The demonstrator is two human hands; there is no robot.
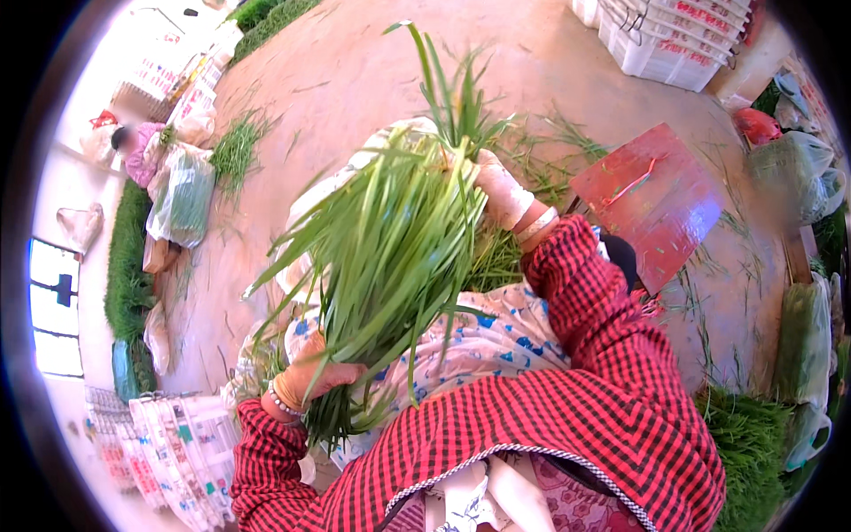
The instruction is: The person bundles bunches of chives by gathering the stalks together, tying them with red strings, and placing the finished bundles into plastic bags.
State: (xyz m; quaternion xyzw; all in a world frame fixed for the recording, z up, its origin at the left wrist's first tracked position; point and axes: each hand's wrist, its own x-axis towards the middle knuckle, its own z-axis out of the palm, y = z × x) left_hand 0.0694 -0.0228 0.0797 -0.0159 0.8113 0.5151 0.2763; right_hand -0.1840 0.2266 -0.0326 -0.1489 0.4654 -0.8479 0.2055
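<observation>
A large bunch of garlic chives (390, 230), long flat green leaves, lies slanted across my lap between my two hands. My right hand (503, 188), in a pale glove, is closed round its far upper end, where more leaves fan out beyond the fingers. The near lower end is gripped by my left hand (319, 377), in a tan glove, with leaf tips hanging below it. Some fingers of both hands are hidden by the leaves. Under the bunch spreads a white cloth with blue flowers (523, 324) over my lap.
A red board (656, 199) stands to my right, loose leaves around it. White crates (665, 44) are stacked at the far right. At left, a person in pink (142, 158) is beside a bagged green bundle (184, 195). More greens (745, 452) lie at near right.
</observation>
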